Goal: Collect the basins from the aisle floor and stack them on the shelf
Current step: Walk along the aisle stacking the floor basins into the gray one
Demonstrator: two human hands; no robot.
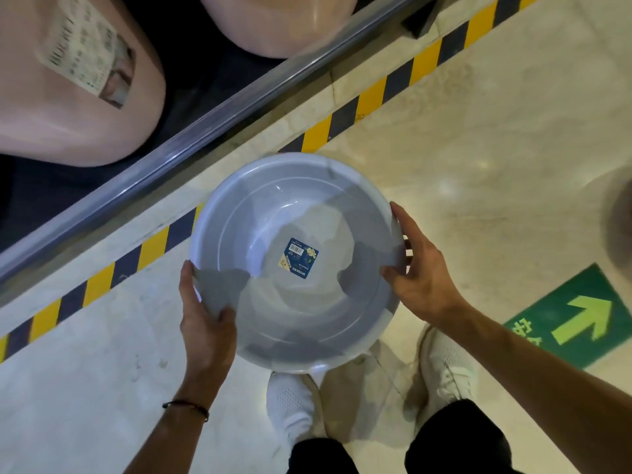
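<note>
A round pale-grey basin (260, 213) with a blue label at its bottom is held level above the aisle floor, over my white shoes. My left hand (205, 323) grips its near-left rim, thumb inside. My right hand (419, 278) holds the right rim, fingers curled around the edge. The shelf (191, 138) runs diagonally across the upper left, its metal front rail just beyond the basin.
Two pink plastic tubs (68, 107) (284, 25) sit on the shelf. A yellow-and-black hazard stripe (362, 104) runs along the floor beside the shelf. A green arrow floor sign (581, 313) lies at right. A blurred dark round object (619, 220) is at the right edge.
</note>
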